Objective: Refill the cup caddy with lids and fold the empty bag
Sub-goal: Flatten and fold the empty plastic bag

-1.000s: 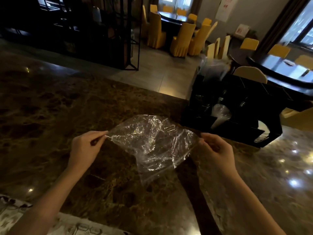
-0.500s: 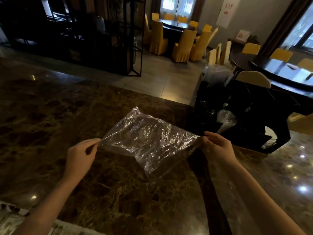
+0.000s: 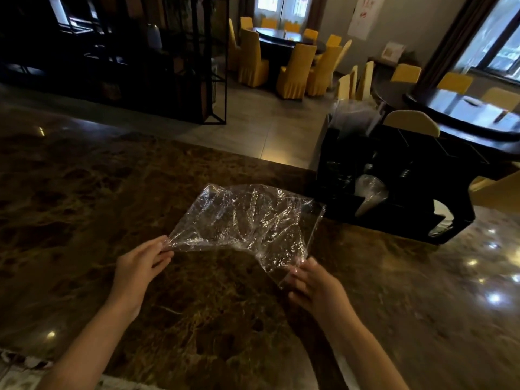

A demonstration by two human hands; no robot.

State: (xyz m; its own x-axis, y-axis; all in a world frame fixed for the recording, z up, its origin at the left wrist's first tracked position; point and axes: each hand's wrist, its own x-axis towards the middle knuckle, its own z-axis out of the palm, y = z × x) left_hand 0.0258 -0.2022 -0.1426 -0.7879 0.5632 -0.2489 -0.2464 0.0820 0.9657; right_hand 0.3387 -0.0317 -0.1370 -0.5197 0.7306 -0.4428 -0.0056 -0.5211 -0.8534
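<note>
The empty bag (image 3: 247, 223) hangs spread above the tabletop (image 3: 84, 192) middle, each near corner pinched by the left hand (image 3: 138, 266) and right hand (image 3: 315, 282); folding is underway, and next needs edges brought together evenly.

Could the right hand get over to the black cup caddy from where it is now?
Probably yes. The right hand is pinching a corner of the clear plastic bag, so it would need to let go or carry the bag along. The countertop between it and the cup caddy looks bare.
</note>
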